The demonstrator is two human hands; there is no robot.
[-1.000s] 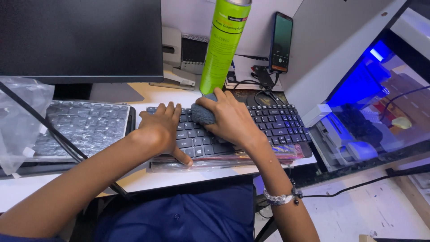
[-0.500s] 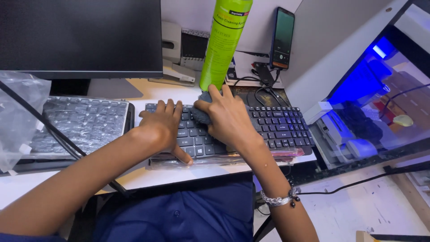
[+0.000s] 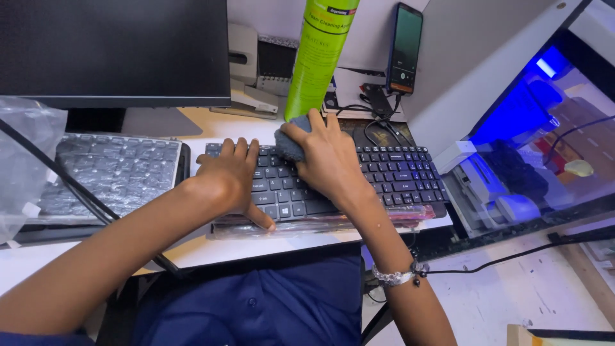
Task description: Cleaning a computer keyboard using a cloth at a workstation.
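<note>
Against the keyboard's far edge, the right hand point(image 3: 330, 157) had its grip closed on a grey cleaning cloth point(image 3: 289, 144), bunched under the fingers and pressed to the top key rows. At its nine o'clock the left hand point(image 3: 230, 179) held nothing, its grip flat on the black keyboard point(image 3: 391, 176), thumb hooked over the near edge to steady it. The keyboard lay on a clear plastic sleeve point(image 3: 320, 224) on the white worktop point(image 3: 211, 247). To wipe well, I judged, the cloth needed short strokes along each row while the left hand kept the board from sliding. At twelve o'clock stood a tall green spray can point(image 3: 317, 57), its contents hidden. At nine o'clock a second keyboard point(image 3: 112, 170) sat wrapped in a clear plastic bag. A phone point(image 3: 405, 48) leaned at one o'clock.
</note>
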